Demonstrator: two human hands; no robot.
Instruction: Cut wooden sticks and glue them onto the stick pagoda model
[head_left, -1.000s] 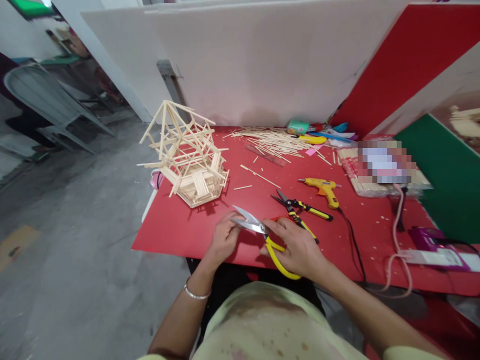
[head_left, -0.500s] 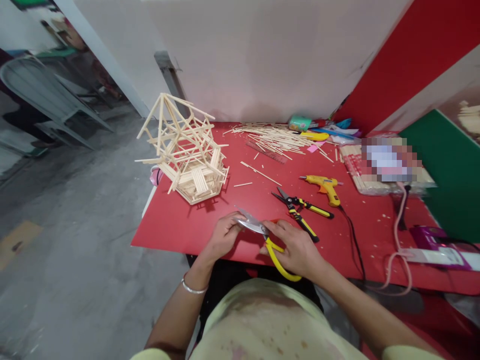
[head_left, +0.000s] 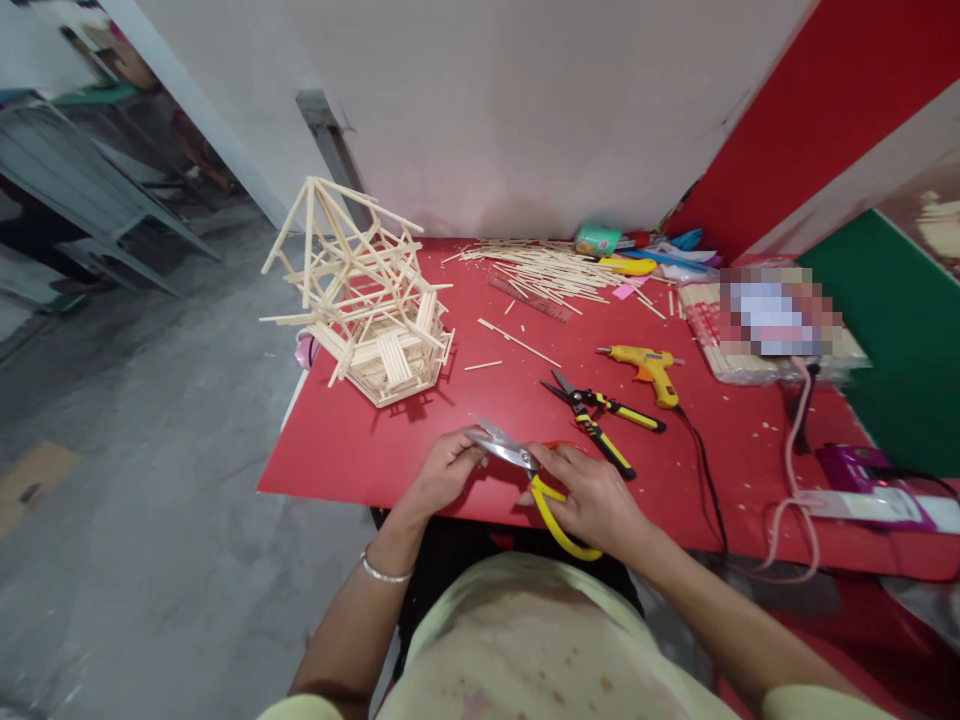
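Note:
My right hand [head_left: 596, 500] grips the yellow handles of a pair of scissors [head_left: 525, 470] at the near edge of the red table [head_left: 360, 445]. The steel blades point left towards my left hand [head_left: 442, 470]. Its fingers are pinched together at the blade tips, and what they hold is too small to make out. A house frame built of thin wooden sticks [head_left: 360, 295] stands at the table's left corner, well beyond my left hand.
Black-and-yellow snips [head_left: 596, 415] and a yellow glue gun [head_left: 649, 368] with a black cord lie right of the scissors. Loose sticks [head_left: 547, 270] are piled at the back by the white wall. A stick bundle [head_left: 750, 345], a pink cable and a purple device [head_left: 862, 470] sit at the right.
The scissor blades, apart a second ago, have come together at my left fingertips. Both hands stay in place; the view has shifted slightly.

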